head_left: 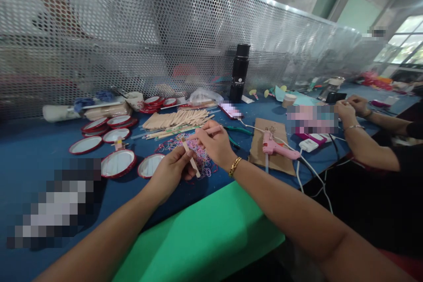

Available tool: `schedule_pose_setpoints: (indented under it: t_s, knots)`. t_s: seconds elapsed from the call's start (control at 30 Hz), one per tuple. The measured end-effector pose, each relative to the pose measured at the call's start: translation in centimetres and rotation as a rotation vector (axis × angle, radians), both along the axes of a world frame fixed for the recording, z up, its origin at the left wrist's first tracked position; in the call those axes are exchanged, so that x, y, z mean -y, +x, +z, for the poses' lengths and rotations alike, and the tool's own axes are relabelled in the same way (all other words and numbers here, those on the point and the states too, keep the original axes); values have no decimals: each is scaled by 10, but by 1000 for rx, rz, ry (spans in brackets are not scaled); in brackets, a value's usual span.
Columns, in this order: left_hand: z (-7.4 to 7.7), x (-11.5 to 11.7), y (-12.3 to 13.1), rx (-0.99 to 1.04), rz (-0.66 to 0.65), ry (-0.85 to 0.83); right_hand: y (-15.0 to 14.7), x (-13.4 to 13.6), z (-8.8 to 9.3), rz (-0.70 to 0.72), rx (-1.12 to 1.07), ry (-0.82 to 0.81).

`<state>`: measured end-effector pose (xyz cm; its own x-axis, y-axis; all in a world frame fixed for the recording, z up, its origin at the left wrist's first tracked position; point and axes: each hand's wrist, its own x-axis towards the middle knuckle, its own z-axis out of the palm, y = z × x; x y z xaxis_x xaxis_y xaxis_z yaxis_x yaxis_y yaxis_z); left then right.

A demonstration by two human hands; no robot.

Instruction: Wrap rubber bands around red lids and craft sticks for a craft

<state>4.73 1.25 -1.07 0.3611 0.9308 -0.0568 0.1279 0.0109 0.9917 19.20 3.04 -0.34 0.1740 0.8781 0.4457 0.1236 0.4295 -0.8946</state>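
Observation:
My left hand (172, 168) is closed on a wooden craft stick (191, 159) that slants down to the right. My right hand (214, 143), with a gold bracelet on the wrist, pinches a second, pinkish stick (207, 131) held level just above it. Both hands hover over a heap of small coloured rubber bands (201, 158) on the blue table (33, 150). Behind them lies a pile of wooden sticks (178, 119).
Red-rimmed round lids (118, 163) lie to the left. A pink glue gun (277, 147) rests on cardboard (271, 158) at right, cables trailing. A black flask (239, 72) stands by the perforated metal screen (165, 31). Another person's hands (350, 108) work at far right. Green sheet (205, 233) lies in front.

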Motion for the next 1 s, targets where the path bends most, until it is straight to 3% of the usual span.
schedule_pose_setpoints:
  t_s: [0.47,1.0]
  knots:
    - [-1,1,-1,-31,-4,11,-1,-1,-1,43,-16,26]
    - [0,1,-1,-25,0,19,0,0,0,-6,1,-3]
